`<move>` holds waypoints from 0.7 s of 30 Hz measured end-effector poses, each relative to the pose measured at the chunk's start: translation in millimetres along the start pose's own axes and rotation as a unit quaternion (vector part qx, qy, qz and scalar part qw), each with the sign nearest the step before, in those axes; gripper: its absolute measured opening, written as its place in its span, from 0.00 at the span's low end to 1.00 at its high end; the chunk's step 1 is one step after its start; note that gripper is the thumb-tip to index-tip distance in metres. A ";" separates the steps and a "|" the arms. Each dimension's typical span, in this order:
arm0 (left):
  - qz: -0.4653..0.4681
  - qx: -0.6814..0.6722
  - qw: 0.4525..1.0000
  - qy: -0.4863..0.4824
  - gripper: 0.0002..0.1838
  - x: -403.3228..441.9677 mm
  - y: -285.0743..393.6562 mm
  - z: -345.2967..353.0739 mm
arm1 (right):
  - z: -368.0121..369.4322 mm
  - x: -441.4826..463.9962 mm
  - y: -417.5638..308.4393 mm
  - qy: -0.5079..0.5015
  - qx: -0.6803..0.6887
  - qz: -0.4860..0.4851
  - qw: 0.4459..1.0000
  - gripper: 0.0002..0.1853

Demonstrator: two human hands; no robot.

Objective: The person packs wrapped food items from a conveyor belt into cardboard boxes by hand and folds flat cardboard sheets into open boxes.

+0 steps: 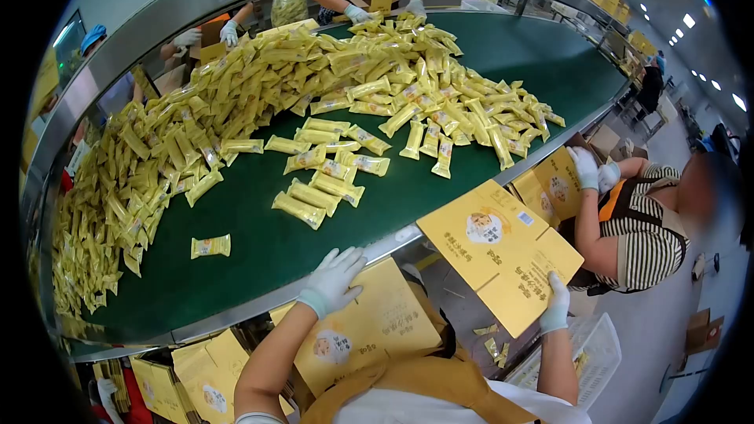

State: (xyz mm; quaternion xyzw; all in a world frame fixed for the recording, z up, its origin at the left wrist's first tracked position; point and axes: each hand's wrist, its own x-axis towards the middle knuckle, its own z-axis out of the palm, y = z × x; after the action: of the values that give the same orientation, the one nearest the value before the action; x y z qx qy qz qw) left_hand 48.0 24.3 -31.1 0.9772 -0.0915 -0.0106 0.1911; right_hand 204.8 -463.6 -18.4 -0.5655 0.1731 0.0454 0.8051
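My right hand (556,304), in a white glove, grips a flattened yellow carton (487,239) by its lower right edge. The carton is printed with brown lettering and a round picture, and its far corner reaches over the belt's metal rim. My left hand (334,279), also gloved, lies at the belt's near edge with fingers stretched out and thumb apart. Below it, another yellow carton (365,330) leans between my body and the belt; whether the hand touches it I cannot tell. On the green belt (259,243) lie many yellow wrapped snack packets (314,196).
A co-worker in a striped shirt (648,255) handles a yellow carton (559,177) at right. Other gloved hands (357,14) work across the belt. A white plastic basket (601,353) stands at lower right, and more flat cartons (212,377) lean at lower left.
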 end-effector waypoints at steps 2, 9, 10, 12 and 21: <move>0.006 0.043 0.999 -0.033 0.36 19.3 -16.5 4.1 | 15.5 25.5 15.0 0.032 -0.007 -0.010 0.999 0.22; -0.004 0.105 0.993 -0.043 0.44 38.4 -35.6 11.5 | 122.3 173.7 43.8 -0.012 0.016 -0.048 0.999 0.21; -0.006 0.102 0.994 -0.047 0.44 39.1 -35.5 9.3 | 147.6 197.6 45.0 -0.020 0.011 -0.053 0.998 0.22; -0.009 0.090 0.995 -0.047 0.44 40.8 -34.6 9.7 | 200.7 252.5 59.2 -0.025 -0.031 -0.094 0.995 0.22; -0.002 0.068 0.997 -0.044 0.43 67.0 -42.2 4.2 | 389.6 360.1 118.9 -0.193 0.164 0.094 0.963 0.25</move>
State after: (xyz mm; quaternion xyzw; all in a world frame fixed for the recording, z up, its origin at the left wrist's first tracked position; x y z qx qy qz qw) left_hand 121.0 48.9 -49.8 0.9867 -0.0988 -0.0476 0.1197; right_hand 598.5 -104.6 -126.5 -0.3873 0.0716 0.2002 0.8971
